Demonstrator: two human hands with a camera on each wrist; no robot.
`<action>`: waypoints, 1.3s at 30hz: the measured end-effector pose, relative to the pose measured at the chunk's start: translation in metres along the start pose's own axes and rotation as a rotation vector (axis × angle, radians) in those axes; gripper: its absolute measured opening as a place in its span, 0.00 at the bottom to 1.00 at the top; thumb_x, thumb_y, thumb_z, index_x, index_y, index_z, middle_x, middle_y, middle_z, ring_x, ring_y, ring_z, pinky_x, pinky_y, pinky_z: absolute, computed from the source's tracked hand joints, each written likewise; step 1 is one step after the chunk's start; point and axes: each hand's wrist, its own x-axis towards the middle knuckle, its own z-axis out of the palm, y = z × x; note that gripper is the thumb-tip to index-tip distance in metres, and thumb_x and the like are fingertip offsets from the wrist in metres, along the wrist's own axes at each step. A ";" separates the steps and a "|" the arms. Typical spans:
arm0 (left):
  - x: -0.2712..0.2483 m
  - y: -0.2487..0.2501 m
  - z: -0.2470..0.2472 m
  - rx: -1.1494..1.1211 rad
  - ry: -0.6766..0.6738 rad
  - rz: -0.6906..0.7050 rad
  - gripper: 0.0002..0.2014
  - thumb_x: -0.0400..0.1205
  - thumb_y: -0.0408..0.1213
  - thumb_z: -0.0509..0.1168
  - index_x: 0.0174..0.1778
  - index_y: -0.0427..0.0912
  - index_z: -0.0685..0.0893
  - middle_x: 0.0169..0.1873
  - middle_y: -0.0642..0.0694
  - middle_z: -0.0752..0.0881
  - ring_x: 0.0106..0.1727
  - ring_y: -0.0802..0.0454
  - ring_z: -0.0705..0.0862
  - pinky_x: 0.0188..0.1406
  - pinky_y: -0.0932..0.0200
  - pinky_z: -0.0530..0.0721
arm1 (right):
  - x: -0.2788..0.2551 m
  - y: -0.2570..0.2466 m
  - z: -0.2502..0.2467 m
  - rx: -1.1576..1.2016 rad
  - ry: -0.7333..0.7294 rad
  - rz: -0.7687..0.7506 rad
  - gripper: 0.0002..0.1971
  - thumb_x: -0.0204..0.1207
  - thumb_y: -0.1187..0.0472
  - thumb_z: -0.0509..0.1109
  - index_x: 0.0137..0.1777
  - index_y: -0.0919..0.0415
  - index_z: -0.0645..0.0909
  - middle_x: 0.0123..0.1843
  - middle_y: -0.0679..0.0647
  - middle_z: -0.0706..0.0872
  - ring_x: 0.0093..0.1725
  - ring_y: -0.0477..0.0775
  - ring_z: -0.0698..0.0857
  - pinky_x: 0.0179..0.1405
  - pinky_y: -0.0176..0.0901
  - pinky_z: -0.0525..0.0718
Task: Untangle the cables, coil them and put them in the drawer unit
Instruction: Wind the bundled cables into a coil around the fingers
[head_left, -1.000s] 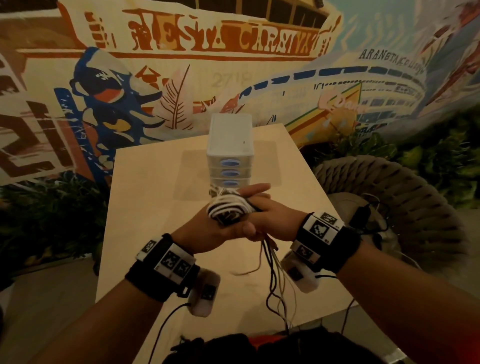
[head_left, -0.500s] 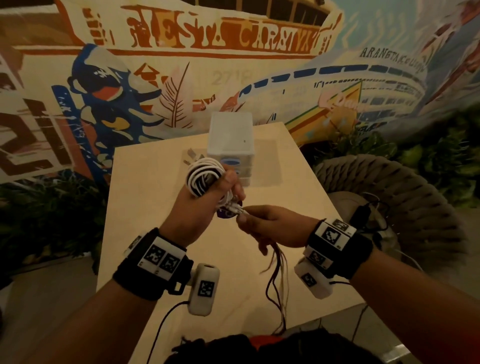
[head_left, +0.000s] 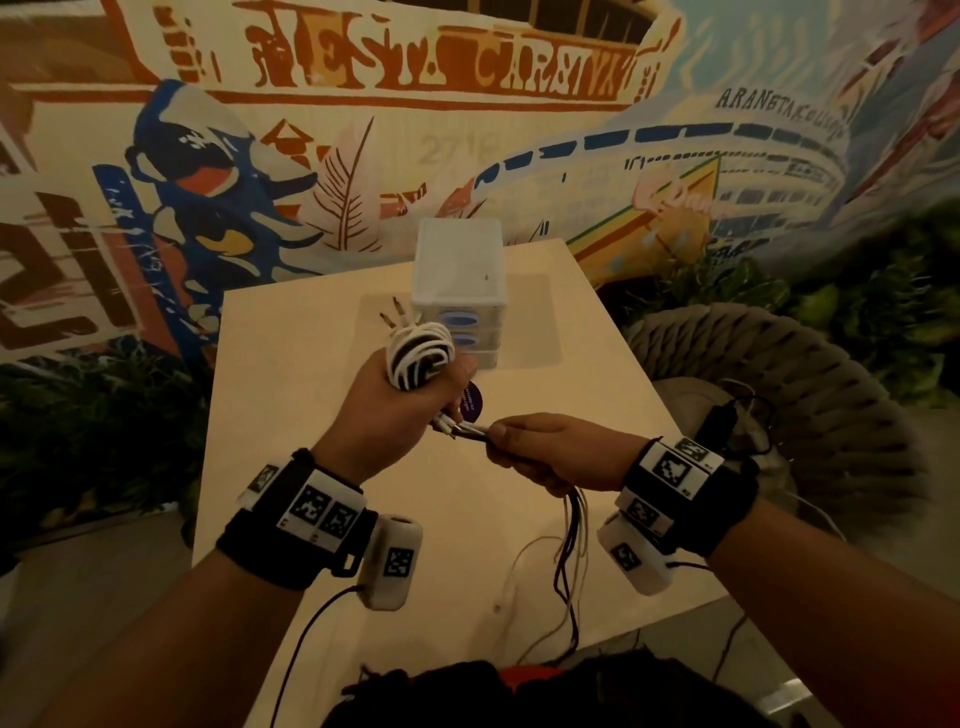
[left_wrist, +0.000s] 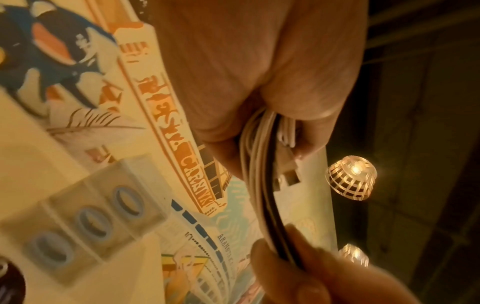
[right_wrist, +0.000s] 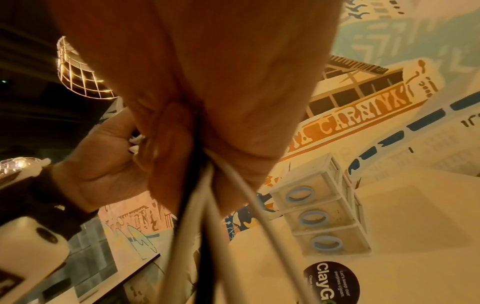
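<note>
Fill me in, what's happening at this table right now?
A person is partway through coiling cables. Their left hand grips a coil of white cable held up above the table, plug ends poking out of it. Their right hand pinches the uncoiled strands, which hang down over the table's near edge. The drawer unit stands behind, all three drawers shut. Nothing is stowed yet.

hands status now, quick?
Left hand: holding the coiled white cable.
Right hand: gripping the loose cable strands.
</note>
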 end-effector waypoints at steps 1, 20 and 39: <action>-0.001 -0.002 0.000 0.095 0.005 -0.005 0.11 0.83 0.42 0.75 0.37 0.44 0.84 0.29 0.47 0.88 0.33 0.51 0.88 0.41 0.57 0.86 | 0.001 0.000 0.000 -0.044 0.033 0.005 0.19 0.91 0.46 0.55 0.47 0.57 0.78 0.29 0.46 0.69 0.26 0.45 0.65 0.25 0.37 0.68; -0.006 0.003 0.003 0.219 0.056 0.016 0.06 0.84 0.39 0.74 0.47 0.40 0.89 0.35 0.52 0.90 0.41 0.61 0.90 0.41 0.71 0.84 | 0.012 -0.015 0.002 -0.475 0.096 -0.087 0.18 0.91 0.42 0.52 0.51 0.48 0.81 0.36 0.46 0.78 0.28 0.36 0.76 0.36 0.31 0.73; -0.008 -0.009 0.016 1.281 -0.460 0.168 0.09 0.86 0.51 0.65 0.56 0.53 0.85 0.48 0.51 0.88 0.49 0.50 0.86 0.43 0.57 0.78 | 0.021 0.003 -0.008 0.172 0.153 0.187 0.16 0.88 0.60 0.59 0.41 0.64 0.82 0.32 0.57 0.85 0.29 0.52 0.81 0.33 0.43 0.80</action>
